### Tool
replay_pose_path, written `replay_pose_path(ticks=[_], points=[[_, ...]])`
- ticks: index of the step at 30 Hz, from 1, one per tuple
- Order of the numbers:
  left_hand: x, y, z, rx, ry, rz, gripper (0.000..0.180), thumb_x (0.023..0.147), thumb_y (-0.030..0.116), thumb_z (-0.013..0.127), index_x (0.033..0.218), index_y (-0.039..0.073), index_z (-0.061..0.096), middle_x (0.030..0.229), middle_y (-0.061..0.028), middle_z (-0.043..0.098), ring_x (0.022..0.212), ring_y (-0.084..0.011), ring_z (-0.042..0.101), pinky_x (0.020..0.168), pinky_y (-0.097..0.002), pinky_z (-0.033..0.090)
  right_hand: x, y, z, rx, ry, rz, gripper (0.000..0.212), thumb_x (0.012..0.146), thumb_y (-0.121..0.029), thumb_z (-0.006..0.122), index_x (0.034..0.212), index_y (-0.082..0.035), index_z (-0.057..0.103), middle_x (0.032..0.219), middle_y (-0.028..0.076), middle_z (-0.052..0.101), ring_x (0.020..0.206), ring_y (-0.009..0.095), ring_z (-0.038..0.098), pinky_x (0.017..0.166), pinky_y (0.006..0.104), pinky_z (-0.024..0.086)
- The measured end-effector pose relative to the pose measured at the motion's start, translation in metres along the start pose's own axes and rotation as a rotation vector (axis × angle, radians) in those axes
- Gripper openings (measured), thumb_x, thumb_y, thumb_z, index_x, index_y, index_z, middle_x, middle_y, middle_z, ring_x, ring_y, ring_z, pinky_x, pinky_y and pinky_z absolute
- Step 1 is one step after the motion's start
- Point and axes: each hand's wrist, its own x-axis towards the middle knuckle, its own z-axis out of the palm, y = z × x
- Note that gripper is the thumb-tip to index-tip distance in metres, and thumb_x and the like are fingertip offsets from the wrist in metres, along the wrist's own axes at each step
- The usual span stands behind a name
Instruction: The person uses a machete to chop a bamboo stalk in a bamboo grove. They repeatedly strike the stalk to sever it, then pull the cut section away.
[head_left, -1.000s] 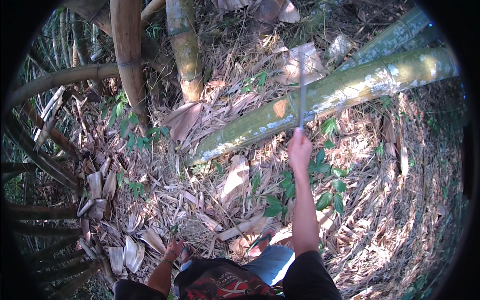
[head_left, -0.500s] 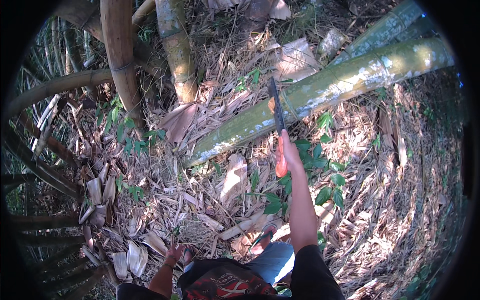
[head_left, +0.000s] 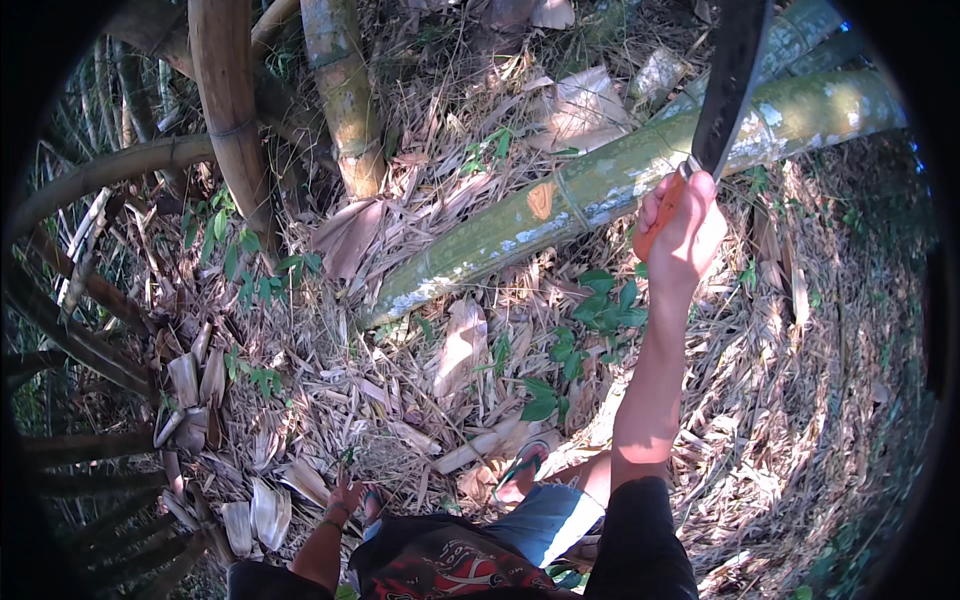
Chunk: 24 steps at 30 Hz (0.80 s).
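Observation:
My right hand (head_left: pixel 685 225) is closed round the orange handle of a machete (head_left: pixel 733 85), raised so its dark blade points up and away. Below and behind the blade, a thick green bamboo culm (head_left: pixel 640 178) with white patches lies slanting across the ground. A fresh tan cut (head_left: pixel 541 200) shows on its upper side, just left of a node. The blade stands apart from that cut. Low beside my body hangs my left hand (head_left: pixel 345 497), small in the picture, its fingers loosely apart and nothing visible in them.
Upright bamboo stems (head_left: pixel 228 110) and a bent stem (head_left: pixel 120 172) crowd the left. Another culm (head_left: pixel 795 45) lies at the far right. Dry leaves and husks (head_left: pixel 462 345) cover the ground, with green leafy plants (head_left: pixel 605 300) near the culm. My sandalled foot (head_left: pixel 520 475) stands among the litter.
My right hand has lifted the machete up and to the right, off the culm. The cut that the blade partly covered now shows fully. My left hand has hardly moved.

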Motion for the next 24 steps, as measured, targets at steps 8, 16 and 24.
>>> replay_pose_path(ticks=[8, 16, 24], points=[[0.006, 0.024, 0.006, -0.008, -0.012, 0.057, 0.067, 0.091, 0.058, 0.045, 0.139, 0.01, 0.043, 0.132, -0.0269, 0.052, 0.124, -0.041, 0.05, 0.103, -0.0452, 0.041, -0.08, 0.248, -0.081, -0.758, -0.132, 0.669, 0.073, 0.088, -0.061, 0.052, 0.068, 0.008, 0.06, 0.071, 0.023, 0.064, 0.066, 0.036, 0.065, 0.067, 0.0441, 0.049], [-0.002, -0.001, 0.011, -0.057, -0.015, 0.012, 0.073, 0.089, 0.059, 0.049, 0.141, 0.009, 0.043, 0.134, -0.0256, 0.052, 0.125, -0.0407, 0.049, 0.106, -0.0439, 0.039, -0.041, 0.118, -0.049, -0.362, -0.174, 0.88, 0.061, 0.09, -0.065, 0.05, 0.071, -0.007, 0.047, 0.054, 0.001, 0.045, 0.044, 0.011, 0.044, 0.043, 0.0266, 0.036], [0.012, -0.041, 0.022, -0.055, 0.025, 0.038, 0.075, 0.088, 0.064, 0.047, 0.141, 0.011, 0.044, 0.129, -0.0243, 0.056, 0.125, -0.0389, 0.05, 0.104, -0.044, 0.04, -0.028, 0.038, -0.01, -0.088, -0.011, 0.081, 0.04, 0.1, -0.036, 0.049, 0.075, -0.005, 0.051, 0.056, 0.002, 0.047, 0.048, 0.008, 0.045, 0.042, 0.0246, 0.033]])
